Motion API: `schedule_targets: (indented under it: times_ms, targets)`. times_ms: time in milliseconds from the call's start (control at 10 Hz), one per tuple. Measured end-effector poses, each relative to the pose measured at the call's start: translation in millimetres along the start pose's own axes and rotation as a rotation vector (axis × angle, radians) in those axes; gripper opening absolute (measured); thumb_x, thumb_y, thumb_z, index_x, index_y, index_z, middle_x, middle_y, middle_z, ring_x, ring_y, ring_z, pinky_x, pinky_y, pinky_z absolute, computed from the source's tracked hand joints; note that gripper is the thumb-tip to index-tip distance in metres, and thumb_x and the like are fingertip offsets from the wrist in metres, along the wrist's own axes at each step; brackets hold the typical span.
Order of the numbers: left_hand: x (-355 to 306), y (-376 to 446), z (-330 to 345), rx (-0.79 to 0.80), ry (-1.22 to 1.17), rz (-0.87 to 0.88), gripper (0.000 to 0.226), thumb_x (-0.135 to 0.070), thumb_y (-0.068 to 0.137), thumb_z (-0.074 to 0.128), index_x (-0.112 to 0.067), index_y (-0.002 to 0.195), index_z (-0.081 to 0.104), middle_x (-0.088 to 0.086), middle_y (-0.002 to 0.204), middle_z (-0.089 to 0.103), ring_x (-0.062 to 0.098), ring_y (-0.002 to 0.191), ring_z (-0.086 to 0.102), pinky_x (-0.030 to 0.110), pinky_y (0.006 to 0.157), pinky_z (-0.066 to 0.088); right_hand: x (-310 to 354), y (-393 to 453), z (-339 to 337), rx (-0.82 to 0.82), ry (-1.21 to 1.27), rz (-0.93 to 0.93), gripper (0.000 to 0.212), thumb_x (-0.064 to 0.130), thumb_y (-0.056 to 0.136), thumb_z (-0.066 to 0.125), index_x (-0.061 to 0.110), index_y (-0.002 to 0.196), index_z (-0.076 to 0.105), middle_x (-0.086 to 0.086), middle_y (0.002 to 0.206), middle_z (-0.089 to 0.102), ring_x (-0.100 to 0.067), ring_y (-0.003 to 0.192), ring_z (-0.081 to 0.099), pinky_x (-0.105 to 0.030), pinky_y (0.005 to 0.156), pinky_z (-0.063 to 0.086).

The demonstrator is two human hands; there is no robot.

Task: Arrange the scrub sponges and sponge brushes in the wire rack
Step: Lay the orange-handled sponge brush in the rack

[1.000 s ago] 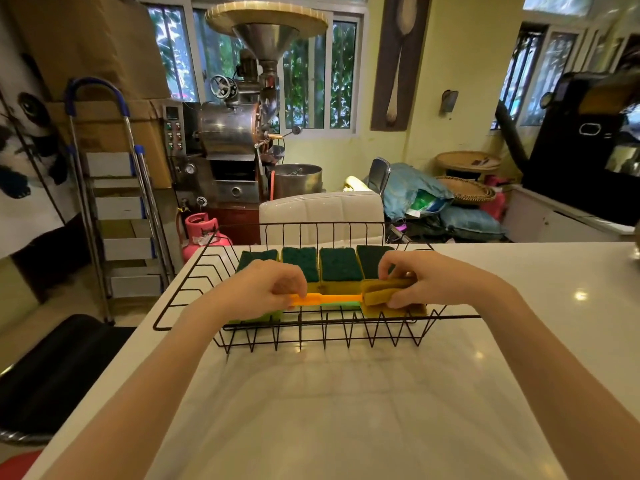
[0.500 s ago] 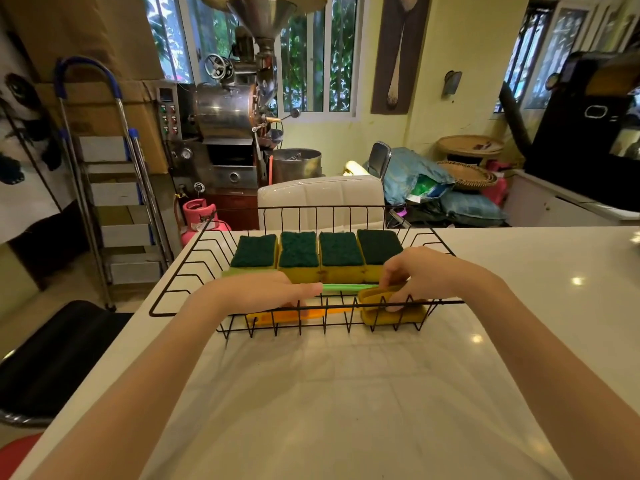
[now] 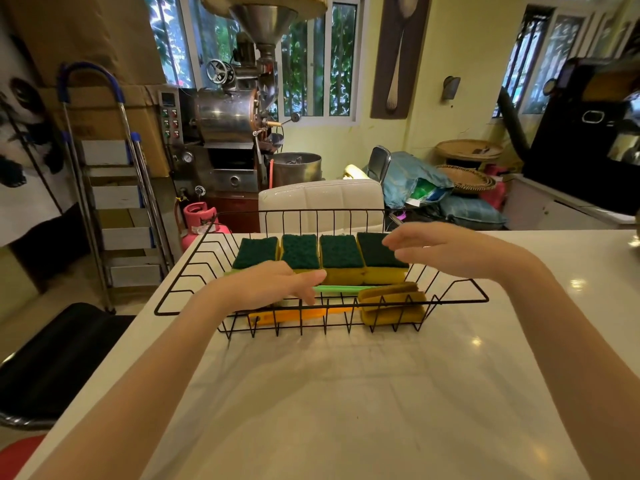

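Note:
A black wire rack [image 3: 450, 301] stands on the white counter. Several yellow scrub sponges with dark green tops [image 3: 341, 251] lie in a row along its back half. In front of them lie two sponge brushes, one with a green handle [image 3: 341, 289] and one with an orange handle [image 3: 294, 315]; their yellow-brown sponge heads [image 3: 393, 303] are stacked at the right. My left hand [image 3: 266, 287] rests over the brush handles' left ends, fingers extended, holding nothing. My right hand [image 3: 440, 249] hovers above the rack's right side, fingers apart and empty.
The white counter [image 3: 346, 393] stretches toward me, its left edge running diagonally. A white padded chair back [image 3: 322, 202] stands just behind the rack. A black stool seat [image 3: 52, 362] is at the lower left, beyond the counter edge.
My right hand has let go of the brush heads and lifted up and right. My left hand has loosened on the handles. The brushes now lie in the rack's front row.

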State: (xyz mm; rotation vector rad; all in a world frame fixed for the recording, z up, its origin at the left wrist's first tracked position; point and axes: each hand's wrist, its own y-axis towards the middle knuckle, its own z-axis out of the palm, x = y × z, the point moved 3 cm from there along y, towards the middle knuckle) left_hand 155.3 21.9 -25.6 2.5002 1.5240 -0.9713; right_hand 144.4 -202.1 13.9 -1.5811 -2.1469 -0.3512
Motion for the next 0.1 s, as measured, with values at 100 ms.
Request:
schedule_targets:
  times_ms: [100]
  targets:
    - [-8.0, -6.9, -10.8, -0.196, -0.077, 0.088, 0.061, -0.062, 0.082, 0.026, -0.022, 0.11, 0.063, -0.004, 0.127, 0.057, 0.014, 0.118, 0.049, 0.031, 0.102, 0.033, 24.5, -30.7, -27.5, -0.176, 0.083, -0.166, 0.025, 0.023, 0.091, 0.049, 0.037, 0.111, 0.054, 0.02, 0.113, 0.061, 0.003, 0.108, 0.057, -0.021, 0.098, 0.043]
